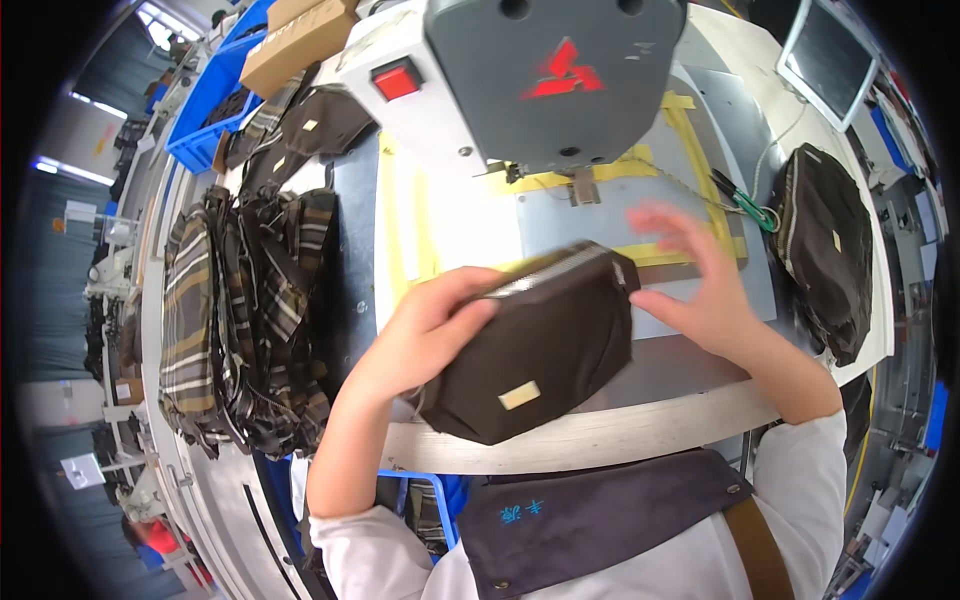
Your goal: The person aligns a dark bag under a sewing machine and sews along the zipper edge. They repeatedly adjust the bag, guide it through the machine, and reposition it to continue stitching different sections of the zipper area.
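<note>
My left hand (440, 325) grips a dark brown zippered pouch (545, 345) by its upper left edge, thumb on the front and fingers behind. The pouch is tilted over the front edge of the sewing machine's bed, its pale zipper along the top and a small cream label low on its front. Off the pouch's right end, my right hand (700, 285) has its fingers spread and slightly blurred; the thumb tip is close to the pouch's corner, and I cannot tell if it touches. Behind the pouch stands the grey sewing machine head (560, 90) with its metal foot.
Plaid fabric pieces (245, 320) are heaped at the left, more dark pouches (325, 120) behind them. Blue crates (205, 120) and a cardboard box (295, 45) stand back left. Green-handled thread snips (745, 205) and stacked brown pouches (825, 255) lie at the right, below a screen (830, 60).
</note>
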### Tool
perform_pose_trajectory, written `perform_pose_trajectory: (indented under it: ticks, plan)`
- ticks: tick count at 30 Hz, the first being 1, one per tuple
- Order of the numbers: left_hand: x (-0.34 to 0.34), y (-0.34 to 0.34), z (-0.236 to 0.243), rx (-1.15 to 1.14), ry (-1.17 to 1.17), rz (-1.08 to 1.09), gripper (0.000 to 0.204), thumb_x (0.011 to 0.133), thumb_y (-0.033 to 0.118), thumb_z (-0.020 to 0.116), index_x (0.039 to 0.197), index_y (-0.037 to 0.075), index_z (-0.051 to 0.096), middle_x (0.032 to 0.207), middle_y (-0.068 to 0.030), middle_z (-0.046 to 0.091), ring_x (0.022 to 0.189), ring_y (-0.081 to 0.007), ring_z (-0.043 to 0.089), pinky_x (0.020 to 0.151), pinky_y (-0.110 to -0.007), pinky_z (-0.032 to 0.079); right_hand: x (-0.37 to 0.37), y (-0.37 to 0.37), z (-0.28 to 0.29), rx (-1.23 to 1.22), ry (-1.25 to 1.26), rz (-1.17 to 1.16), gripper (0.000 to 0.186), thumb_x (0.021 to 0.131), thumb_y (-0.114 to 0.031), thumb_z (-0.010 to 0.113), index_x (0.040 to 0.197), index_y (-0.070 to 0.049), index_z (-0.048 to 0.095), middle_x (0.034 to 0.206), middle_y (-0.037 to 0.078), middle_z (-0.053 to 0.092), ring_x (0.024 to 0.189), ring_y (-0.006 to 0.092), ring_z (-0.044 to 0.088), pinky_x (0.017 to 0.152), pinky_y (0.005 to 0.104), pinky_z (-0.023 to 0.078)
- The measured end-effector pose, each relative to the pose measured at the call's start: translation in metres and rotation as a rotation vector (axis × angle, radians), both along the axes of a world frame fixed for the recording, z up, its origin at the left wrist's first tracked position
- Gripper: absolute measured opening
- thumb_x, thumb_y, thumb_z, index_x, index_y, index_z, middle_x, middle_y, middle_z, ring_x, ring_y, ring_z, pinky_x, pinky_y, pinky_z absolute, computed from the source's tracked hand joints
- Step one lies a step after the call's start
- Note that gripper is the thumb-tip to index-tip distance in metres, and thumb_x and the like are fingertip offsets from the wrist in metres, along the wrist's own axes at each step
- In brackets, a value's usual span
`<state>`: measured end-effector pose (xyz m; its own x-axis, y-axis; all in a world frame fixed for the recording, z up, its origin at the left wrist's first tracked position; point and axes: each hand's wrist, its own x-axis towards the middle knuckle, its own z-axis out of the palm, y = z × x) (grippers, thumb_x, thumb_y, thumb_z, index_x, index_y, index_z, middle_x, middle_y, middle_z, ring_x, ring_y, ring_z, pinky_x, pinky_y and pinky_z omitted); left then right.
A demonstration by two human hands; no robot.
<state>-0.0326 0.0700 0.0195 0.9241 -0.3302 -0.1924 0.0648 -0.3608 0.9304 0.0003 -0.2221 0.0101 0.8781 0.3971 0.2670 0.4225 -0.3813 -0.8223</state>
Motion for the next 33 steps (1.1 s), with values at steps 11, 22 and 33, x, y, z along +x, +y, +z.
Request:
perform_pose_trajectory:
  ticks: [11, 22, 33]
  plan:
    - [0.028, -0.047, -0.034, 0.307, -0.623, -0.219, 0.028, 0.078, 0.01, 0.069, 0.104, 0.01, 0.058, 0.091, -0.0071, 0.058, 0.081, -0.0317, 0.062, 0.07, -0.038, 0.051, 0.007, -0.033, -0.022, -0.4, 0.372, 0.2, 0.024, 0.082, -0.006, 0.059, 0.105, 0.003, 0.059, 0.085, 0.019, 0.064, 0.078, 0.0374, 0.059, 0.069, 0.0369, 0.046]
    - [0.08, -0.043, -0.029, 0.02, 0.057, -0.354, 0.032, 0.08, 0.023, 0.072, 0.104, 0.005, 0.061, 0.09, -0.0085, 0.066, 0.079, -0.0187, 0.062, 0.068, -0.031, 0.048, 0.021, 0.024, -0.019, -0.564, -0.014, 0.227, 0.023, 0.093, -0.019, 0.052, 0.096, 0.002, 0.06, 0.078, 0.022, 0.059, 0.076, 0.041, 0.058, 0.066, 0.0398, 0.045]
    - [0.054, -0.058, -0.048, 0.017, -0.4, 0.034, 0.02, 0.079, 0.006, 0.069, 0.098, 0.004, 0.064, 0.09, -0.008, 0.064, 0.08, -0.0228, 0.064, 0.073, -0.03, 0.05, 0.04, 0.019, -0.01, -0.411, 0.276, 0.31, 0.027, 0.094, -0.024, 0.052, 0.093, 0.002, 0.061, 0.077, 0.018, 0.062, 0.072, 0.0304, 0.062, 0.066, 0.0388, 0.046]
